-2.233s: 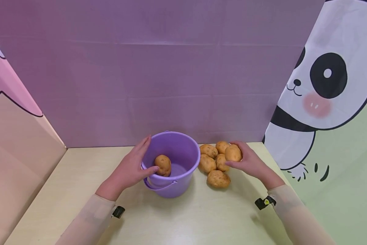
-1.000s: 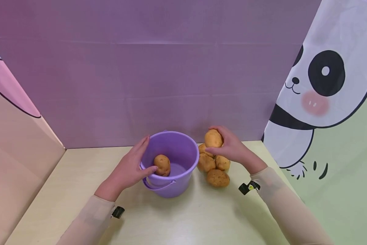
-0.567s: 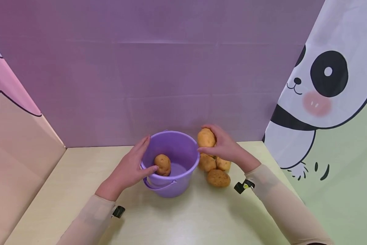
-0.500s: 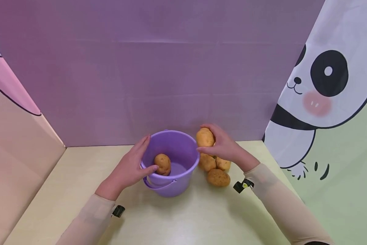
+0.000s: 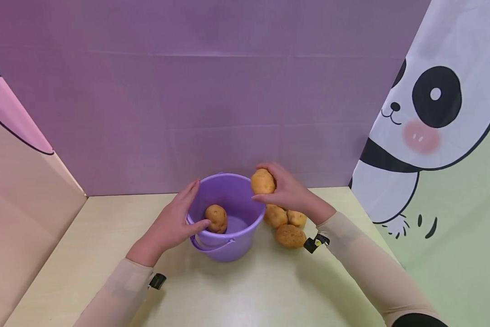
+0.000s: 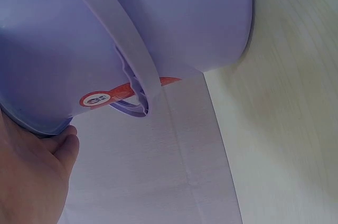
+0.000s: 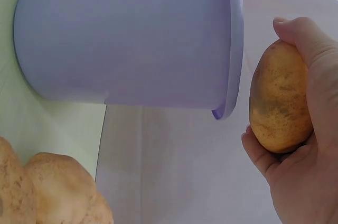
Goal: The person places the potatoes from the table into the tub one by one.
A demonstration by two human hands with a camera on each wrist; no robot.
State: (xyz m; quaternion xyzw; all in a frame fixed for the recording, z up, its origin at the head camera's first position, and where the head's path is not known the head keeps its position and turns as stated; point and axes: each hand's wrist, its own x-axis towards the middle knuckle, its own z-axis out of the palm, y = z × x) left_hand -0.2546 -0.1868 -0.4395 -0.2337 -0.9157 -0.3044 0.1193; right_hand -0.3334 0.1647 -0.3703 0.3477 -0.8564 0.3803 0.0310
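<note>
A purple bucket (image 5: 228,247) stands upright on the table, one potato (image 5: 216,219) inside it. My left hand (image 5: 169,227) holds the bucket's left rim, its thumb over the front edge; the left wrist view shows finger ends at the rim (image 6: 50,128). In my right hand (image 5: 283,188) a potato (image 5: 263,181) is gripped between thumb and fingers, at the bucket's right back rim. From the right wrist view this potato (image 7: 281,97) is just beyond the rim, apart from it. Below that hand lie several potatoes (image 5: 290,236), partly covered by it.
The pale wooden table (image 5: 228,295) ends at a purple back panel (image 5: 228,100). A side panel with a panda picture (image 5: 437,97) rises on the right, a pink and beige panel (image 5: 20,190) on the left. The bucket's handle (image 5: 214,249) hangs down at the front.
My right hand has lifted a potato off the group and carried it left and up, to the bucket's rim. The left hand and the bucket have stayed in place.
</note>
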